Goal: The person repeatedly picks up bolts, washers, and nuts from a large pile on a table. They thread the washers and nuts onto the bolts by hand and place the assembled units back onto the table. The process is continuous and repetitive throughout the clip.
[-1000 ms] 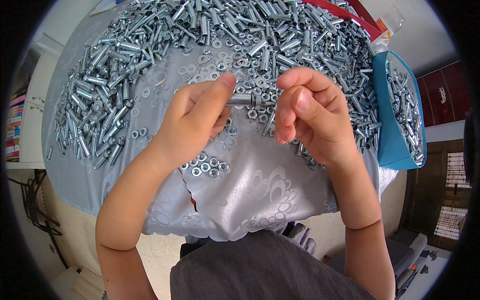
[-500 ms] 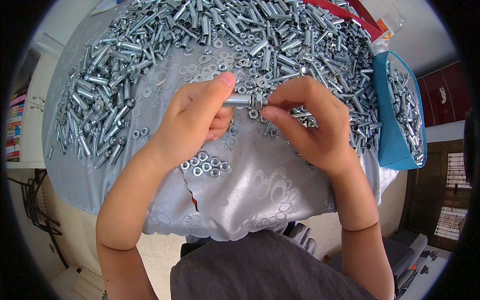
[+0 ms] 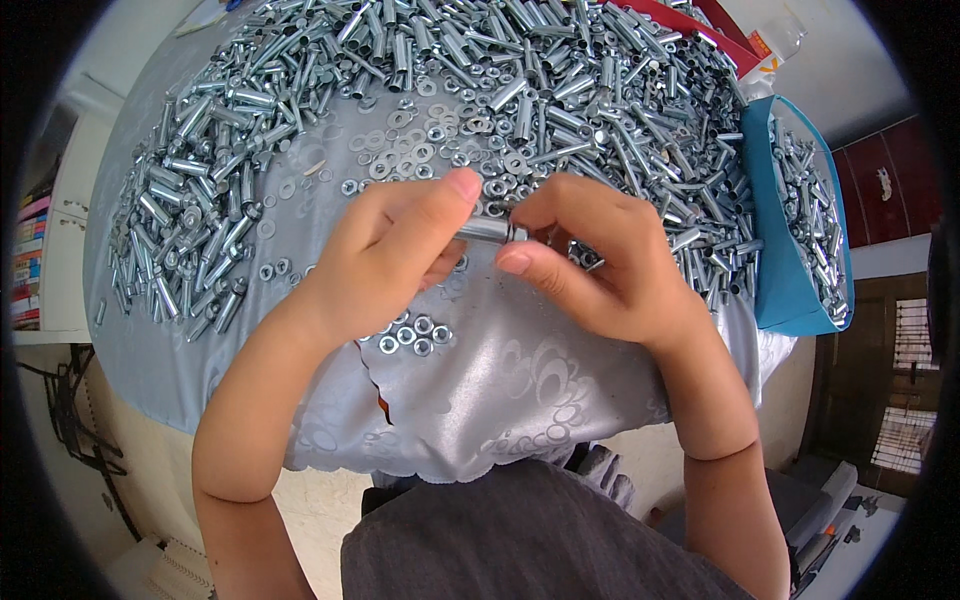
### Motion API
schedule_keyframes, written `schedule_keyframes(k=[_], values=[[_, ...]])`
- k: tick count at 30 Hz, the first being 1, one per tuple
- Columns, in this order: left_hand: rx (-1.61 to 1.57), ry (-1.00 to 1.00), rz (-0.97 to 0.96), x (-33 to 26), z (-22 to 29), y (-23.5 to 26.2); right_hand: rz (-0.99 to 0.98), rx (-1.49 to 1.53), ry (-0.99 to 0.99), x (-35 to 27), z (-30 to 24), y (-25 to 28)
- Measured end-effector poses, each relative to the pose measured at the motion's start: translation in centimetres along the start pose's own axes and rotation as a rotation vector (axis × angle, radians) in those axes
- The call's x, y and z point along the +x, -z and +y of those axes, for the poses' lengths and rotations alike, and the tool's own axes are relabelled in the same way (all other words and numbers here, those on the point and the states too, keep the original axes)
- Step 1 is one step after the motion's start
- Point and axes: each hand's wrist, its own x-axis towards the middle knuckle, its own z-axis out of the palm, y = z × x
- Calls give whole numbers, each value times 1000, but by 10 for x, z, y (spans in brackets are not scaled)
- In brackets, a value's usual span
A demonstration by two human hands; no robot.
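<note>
A shiny metal sleeve anchor (image 3: pixel 485 229) lies level above the table, gripped in the closed fist of my left hand (image 3: pixel 375 250), thumb stretched along its top. My right hand (image 3: pixel 615 260) closes thumb and forefinger round the anchor's right end, where a washer and nut partly show between the fingertips. Below my left hand, several loose hex nuts (image 3: pixel 422 327) form a small cluster on the grey tablecloth (image 3: pixel 500 390). Just beyond both hands are scattered flat washers (image 3: pixel 410 150) and more nuts.
A wide heap of metal sleeves and bolts (image 3: pixel 560 90) curves round the far side, with another pile (image 3: pixel 190 200) at left. A blue bin (image 3: pixel 785 290) of anchors stands at right, a red tray (image 3: pixel 735 50) behind it. The cloth has a tear (image 3: pixel 378 390) near the front.
Both hands have dropped slightly with the anchor. My right thumb and forefinger have shifted left over its end, covering more of the nut that showed before.
</note>
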Motion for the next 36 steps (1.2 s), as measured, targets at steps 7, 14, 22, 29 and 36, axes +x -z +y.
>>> schedule_keyframes(k=[7,14,22,29,36], values=[[93,-22,-13,-3,3,-2,17,10,11,-1,0,0],[313,-241,59,-4,0,-2,-63,139,-181,-3,-5,-1],[-451,-482,557,10,13,44,218,521,-331,1,-6,2],[-770,-580,570,7,12,115,390,606,-389,4,-3,8],[-716,-506,583,11,21,91,430,617,-390,5,-1,10]])
